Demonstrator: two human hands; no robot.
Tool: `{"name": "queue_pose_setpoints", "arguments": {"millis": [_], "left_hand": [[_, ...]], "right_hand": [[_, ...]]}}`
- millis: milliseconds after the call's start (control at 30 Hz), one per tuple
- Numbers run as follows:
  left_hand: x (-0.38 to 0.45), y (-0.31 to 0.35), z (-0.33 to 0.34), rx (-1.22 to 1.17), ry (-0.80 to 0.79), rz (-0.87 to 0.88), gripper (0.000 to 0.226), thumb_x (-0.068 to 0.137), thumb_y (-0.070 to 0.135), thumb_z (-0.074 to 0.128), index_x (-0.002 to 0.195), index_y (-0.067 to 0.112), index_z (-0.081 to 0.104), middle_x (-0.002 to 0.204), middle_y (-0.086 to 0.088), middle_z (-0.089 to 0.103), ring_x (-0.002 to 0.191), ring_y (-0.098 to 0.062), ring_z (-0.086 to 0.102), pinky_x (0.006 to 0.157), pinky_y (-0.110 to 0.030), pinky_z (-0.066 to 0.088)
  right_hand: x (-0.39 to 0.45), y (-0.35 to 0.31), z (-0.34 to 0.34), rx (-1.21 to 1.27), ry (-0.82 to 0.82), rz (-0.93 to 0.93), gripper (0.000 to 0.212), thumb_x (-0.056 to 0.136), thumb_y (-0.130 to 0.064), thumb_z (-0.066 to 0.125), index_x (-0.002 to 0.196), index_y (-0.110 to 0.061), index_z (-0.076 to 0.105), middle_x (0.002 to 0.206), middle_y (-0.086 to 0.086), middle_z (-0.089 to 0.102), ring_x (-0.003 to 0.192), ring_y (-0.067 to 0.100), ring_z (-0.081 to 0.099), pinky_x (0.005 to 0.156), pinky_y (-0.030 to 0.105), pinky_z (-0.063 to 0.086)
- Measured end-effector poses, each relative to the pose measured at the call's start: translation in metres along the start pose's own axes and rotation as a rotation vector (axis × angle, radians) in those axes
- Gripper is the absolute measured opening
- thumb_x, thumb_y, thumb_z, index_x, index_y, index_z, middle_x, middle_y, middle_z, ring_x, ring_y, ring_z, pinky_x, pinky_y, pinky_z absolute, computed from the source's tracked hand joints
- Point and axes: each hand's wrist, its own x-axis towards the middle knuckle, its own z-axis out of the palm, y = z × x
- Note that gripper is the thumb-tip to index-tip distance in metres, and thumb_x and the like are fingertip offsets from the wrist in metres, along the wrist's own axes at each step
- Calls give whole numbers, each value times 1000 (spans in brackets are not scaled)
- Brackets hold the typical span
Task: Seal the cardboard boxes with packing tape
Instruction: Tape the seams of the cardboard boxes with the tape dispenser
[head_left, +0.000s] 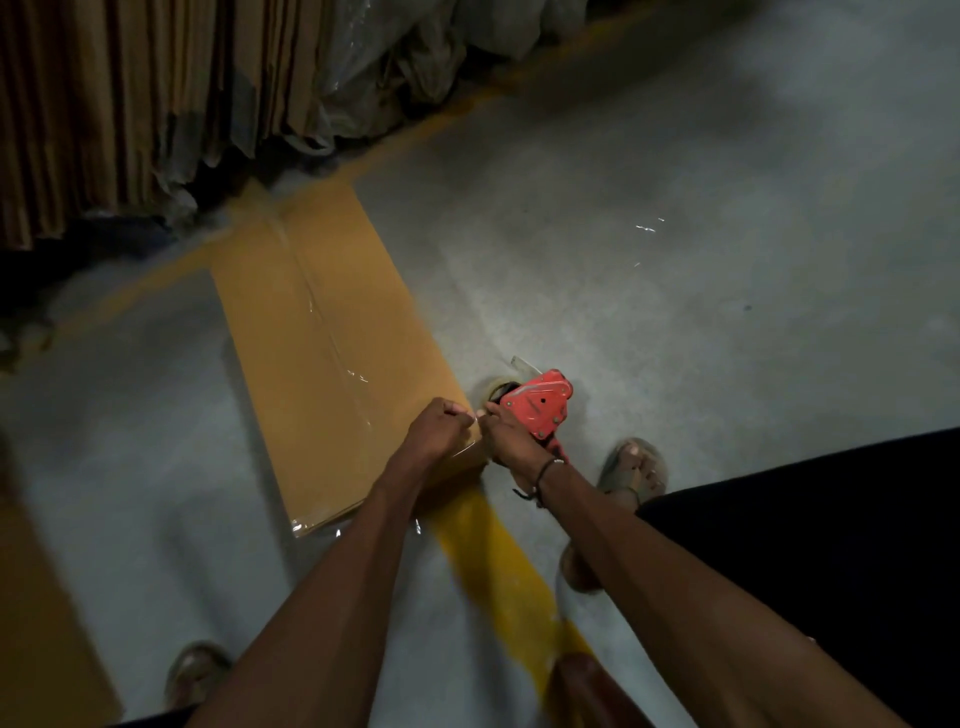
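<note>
— Since clear tape (332, 338) already runs the centre seam, how far along with the flattened cardboard box (322, 358) at ten o'clock?

— Nearly sealed. Left hand (439, 428) fisted, pinching the tape end; right hand (511, 436) gripping the red tape dispenser (540, 402) at one o'clock. Still to cut and press down.

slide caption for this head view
Right hand grips red tape dispenser while left hand pinches tape beside flattened cardboard box.

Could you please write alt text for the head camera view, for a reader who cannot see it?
A person's right hand grips a red tape dispenser while the left hand pinches clear tape at the near end of a flat cardboard box on a concrete floor. A yellow floor line runs underneath.
</note>
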Motion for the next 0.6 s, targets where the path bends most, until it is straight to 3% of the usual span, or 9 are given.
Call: {"name": "queue_pose_setpoints", "arguments": {"millis": [67, 167, 267, 333, 400, 467, 533, 600], "left_hand": [[4, -4, 0, -5, -5, -5, 13, 90, 25, 70, 97, 16, 64, 97, -12, 69, 85, -23, 62, 79, -37, 51], [9, -8, -1, -18, -15, -9, 7, 91, 23, 69, 92, 20, 64, 96, -12, 68, 84, -23, 60, 77, -36, 48], [12, -9, -2, 37, -30, 22, 4, 95, 24, 66, 95, 20, 64, 96, -8, 69, 83, -21, 59, 77, -32, 46], [10, -7, -6, 71, -43, 38, 4, 98, 22, 64, 94, 20, 64, 92, -4, 67, 78, -20, 57, 68, -29, 44], [5, -5, -14, 6, -86, 56, 12, 101, 13, 60, 90, 18, 63, 84, -4, 64, 70, -17, 54, 55, -23, 43], [-5, -6, -29, -114, -105, 87, 16, 103, 3, 56, 92, 11, 64, 81, -6, 65, 67, -16, 56, 52, -19, 45], [-18, -17, -51, -131, -30, 162, 10, 102, 2, 59, 98, 7, 66, 79, -5, 67, 63, -11, 59, 50, -14, 46], [-29, -39, -73, 14, 82, 300, 4, 97, 9, 67, 94, 10, 69, 73, 0, 67, 54, -1, 56, 48, -14, 44]], "right_hand": [[-8, -4, 5, 67, -12, 37, 61, 94, -41, 55, 153, -30, 42, 134, 3, 58, 101, 15, 58, 82, 30, 47], [-18, -9, 3, 49, -41, 79, 49, 107, -29, 47, 155, -33, 38, 143, 0, 53, 124, 24, 56, 79, 30, 47], [-1, 1, -9, -181, -20, -15, 43, 100, -19, 57, 142, -10, 54, 130, 11, 60, 121, 29, 56, 87, 35, 48], [7, -1, -14, -349, 120, -111, 35, 90, -17, 61, 117, 4, 67, 108, 15, 66, 106, 28, 60, 94, 43, 48], [-2, -18, -14, -343, 319, -205, 22, 94, -6, 56, 108, 5, 70, 102, 13, 67, 98, 24, 59, 95, 38, 48], [-22, -42, -11, -249, 414, -350, 19, 96, -2, 56, 108, -2, 71, 101, 4, 70, 92, 15, 62, 91, 28, 49], [-35, -60, -2, -307, 324, -507, 18, 95, -2, 60, 106, -9, 72, 96, -4, 71, 82, 3, 63, 82, 15, 50], [-45, -73, 9, -466, 160, -632, 17, 93, -3, 64, 102, -14, 73, 94, -9, 72, 77, -1, 62, 74, 8, 46]]}}
